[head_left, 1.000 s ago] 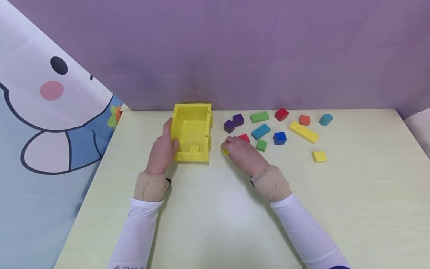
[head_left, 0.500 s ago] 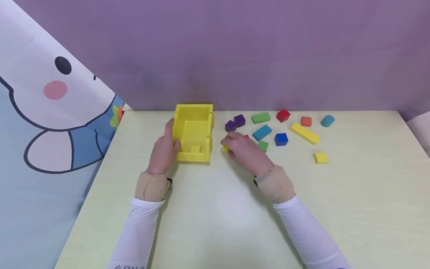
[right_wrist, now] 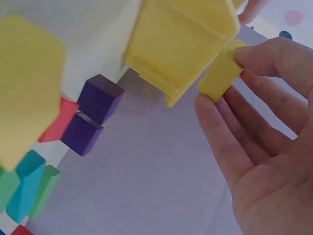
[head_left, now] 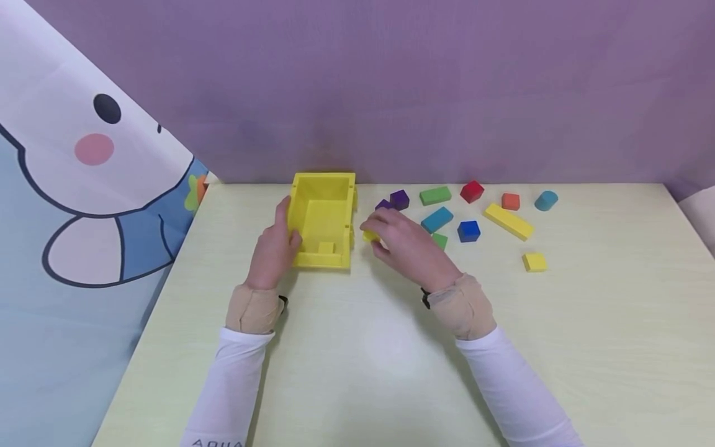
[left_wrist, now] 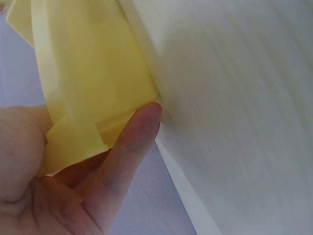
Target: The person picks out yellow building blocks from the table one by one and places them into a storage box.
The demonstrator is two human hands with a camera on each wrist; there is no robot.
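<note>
A yellow plastic box (head_left: 321,217) stands at the table's back edge, tilted up a little toward me. My left hand (head_left: 269,251) grips its left wall, thumb over the rim and fingers along the outside, as the left wrist view shows up close. A small yellow block (head_left: 326,248) lies inside the box near its front wall. To the right of the box, my right hand (head_left: 412,251) pinches another yellow block (right_wrist: 221,73) between thumb and fingertips, raised close beside the box's right side. Two purple cubes (head_left: 399,199) lie just beyond the right hand, one partly hidden by it.
Several loose blocks spread to the right: green (head_left: 435,195), light blue (head_left: 437,220), red (head_left: 472,192), dark blue (head_left: 468,231), a long yellow one (head_left: 508,221), and a light-blue cylinder (head_left: 546,200). A purple cloth (head_left: 424,93) hangs behind the table (head_left: 391,372).
My right hand has closed on the yellow block, lifted it and shifted slightly toward the box, now covering the near red block. The left hand keeps its grip on the box.
</note>
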